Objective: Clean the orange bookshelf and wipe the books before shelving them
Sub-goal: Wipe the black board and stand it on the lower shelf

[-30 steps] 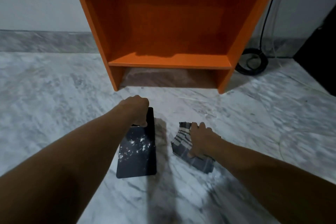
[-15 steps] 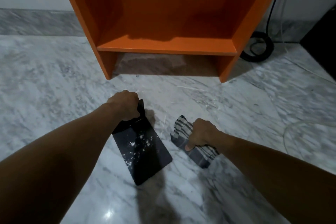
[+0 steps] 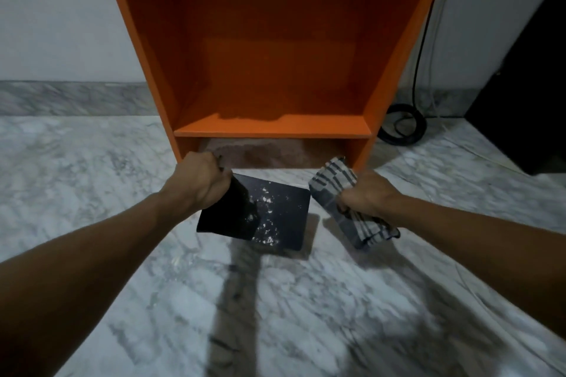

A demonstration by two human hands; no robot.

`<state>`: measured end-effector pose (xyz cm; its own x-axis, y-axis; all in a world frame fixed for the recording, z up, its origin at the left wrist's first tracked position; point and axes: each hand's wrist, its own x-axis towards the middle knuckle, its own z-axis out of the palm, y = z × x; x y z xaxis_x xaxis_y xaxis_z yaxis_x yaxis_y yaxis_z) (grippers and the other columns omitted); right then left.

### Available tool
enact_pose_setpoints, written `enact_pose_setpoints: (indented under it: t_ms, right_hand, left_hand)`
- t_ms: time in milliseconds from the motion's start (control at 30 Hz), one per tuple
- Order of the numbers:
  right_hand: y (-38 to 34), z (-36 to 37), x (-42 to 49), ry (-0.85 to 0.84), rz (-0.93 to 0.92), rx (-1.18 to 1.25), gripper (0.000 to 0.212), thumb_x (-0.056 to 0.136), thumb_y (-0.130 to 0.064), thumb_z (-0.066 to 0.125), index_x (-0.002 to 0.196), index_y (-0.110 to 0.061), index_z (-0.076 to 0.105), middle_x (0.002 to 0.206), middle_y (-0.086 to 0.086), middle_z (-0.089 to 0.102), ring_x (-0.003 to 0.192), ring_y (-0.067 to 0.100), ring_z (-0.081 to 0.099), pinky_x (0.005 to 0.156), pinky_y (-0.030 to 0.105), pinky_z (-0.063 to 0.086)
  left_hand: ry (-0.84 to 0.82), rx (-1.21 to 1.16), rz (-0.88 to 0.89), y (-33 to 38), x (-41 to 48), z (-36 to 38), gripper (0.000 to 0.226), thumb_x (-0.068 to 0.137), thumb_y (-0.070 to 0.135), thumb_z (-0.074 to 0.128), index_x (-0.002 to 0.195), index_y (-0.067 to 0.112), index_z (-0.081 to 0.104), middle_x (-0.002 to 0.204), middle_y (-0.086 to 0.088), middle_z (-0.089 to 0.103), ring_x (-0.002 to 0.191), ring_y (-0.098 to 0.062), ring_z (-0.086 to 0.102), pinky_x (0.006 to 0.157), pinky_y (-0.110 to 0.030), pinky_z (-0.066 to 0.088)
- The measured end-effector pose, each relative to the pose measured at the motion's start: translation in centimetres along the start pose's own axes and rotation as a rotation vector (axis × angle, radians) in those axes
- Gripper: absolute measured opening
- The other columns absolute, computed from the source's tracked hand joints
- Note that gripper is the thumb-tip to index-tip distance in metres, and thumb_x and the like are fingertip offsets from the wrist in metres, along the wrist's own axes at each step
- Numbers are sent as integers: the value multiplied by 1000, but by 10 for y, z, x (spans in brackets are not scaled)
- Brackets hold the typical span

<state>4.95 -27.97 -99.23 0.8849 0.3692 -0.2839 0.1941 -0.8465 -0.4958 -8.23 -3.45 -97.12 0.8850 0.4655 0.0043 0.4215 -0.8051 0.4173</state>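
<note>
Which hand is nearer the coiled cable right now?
Right. The right hand, gripping the cloth, is down-left of the cable; the left hand, gripping the book, sits farther left.

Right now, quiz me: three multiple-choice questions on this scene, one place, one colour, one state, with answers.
1. The coiled black cable lies: A on a table; B on the floor beside the bookshelf; C on a chair.
2. The bookshelf is: A orange; B white; C green.
3. The left hand is: A flat on the floor; B gripping the dark book; C empty.
B, it rests on the floor by the bookshelf's side; A, every panel is orange; B, fingers curl round the book's edge.
</note>
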Motion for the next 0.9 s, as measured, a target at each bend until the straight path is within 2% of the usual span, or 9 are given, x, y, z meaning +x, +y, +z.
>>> enact_pose_setpoints:
  t_ms: [67, 133, 200, 267, 500, 667, 767, 833, 900]
  right_hand:
    - [-13, -28, -3, 53, -65, 0, 17, 73, -18, 69, 68, -14, 53, 64, 7, 56, 58, 21, 54, 51, 26, 42]
    - [-23, -51, -7, 163, -153, -25, 29, 80, -14, 69, 62, -13, 47, 58, 5, 50, 54, 20, 48, 48, 26, 36]
    - [-21, -59, -9, 343, -216, -106, 24, 75, -11, 70, 65, -14, 49, 59, 5, 55, 54, 23, 54, 46, 28, 43]
    - [-14, -52, -15, 452, -281, -184, 18, 72, -17, 72, 80, -18, 55, 71, 4, 62, 66, 28, 61, 54, 36, 53]
    - [-11, -63, -17, 608, -447, -116, 36, 73, 0, 71, 89, -15, 43, 85, 1, 45, 77, 21, 44, 55, 28, 28]
    - [-23, -71, -11, 830, -621, -266, 39, 69, 11, 61, 107, -1, 58, 101, 16, 53, 89, 32, 51, 67, 35, 40]
    - [0, -33, -8, 763, -806, -593, 29, 75, 2, 54, 102, 4, 62, 98, 24, 61, 87, 39, 58, 64, 43, 50]
    - [25, 1, -16, 535, -918, -698, 26, 77, -10, 51, 96, 2, 63, 92, 22, 62, 81, 38, 60, 54, 46, 52]
    - [47, 25, -35, 346, -999, -745, 19, 73, -12, 63, 91, -5, 62, 89, 16, 64, 78, 34, 63, 52, 37, 54]
  left_hand:
    - [73, -24, 57, 13, -3, -9, 13, 99, 14, 45, 90, 11, 54, 69, 2, 50, 57, -6, 45, 49, -14, 29]
    - [145, -36, 97, 23, -5, -16, 21, 98, 12, 44, 79, 12, 52, 66, 3, 47, 59, -15, 48, 50, -15, 30]
    - [198, -4, 133, 32, -4, -20, 28, 98, 13, 45, 74, 7, 57, 68, -5, 56, 71, -31, 57, 59, -27, 41]
    - [255, 4, 146, 45, -5, -23, 29, 98, 16, 45, 79, 1, 61, 72, -14, 60, 77, -38, 58, 67, -38, 45]
    - [311, -26, 177, 77, -10, -19, 42, 98, 17, 41, 62, -2, 52, 62, -19, 53, 60, -36, 51, 55, -36, 36]
    - [323, -45, 200, 99, -15, -21, 45, 99, 14, 38, 55, 5, 40, 55, -15, 46, 55, -36, 47, 53, -36, 34]
    - [392, -169, 141, 108, -14, -26, 44, 100, 17, 38, 57, 5, 45, 55, -11, 50, 49, -28, 46, 49, -34, 37]
    - [439, -225, 120, 109, -10, -33, 43, 100, 18, 39, 59, 7, 48, 57, -8, 51, 50, -25, 49, 50, -33, 42]
    - [474, -247, 103, 107, -8, -40, 42, 100, 19, 39, 60, 9, 47, 58, -7, 51, 51, -24, 50, 52, -32, 42]
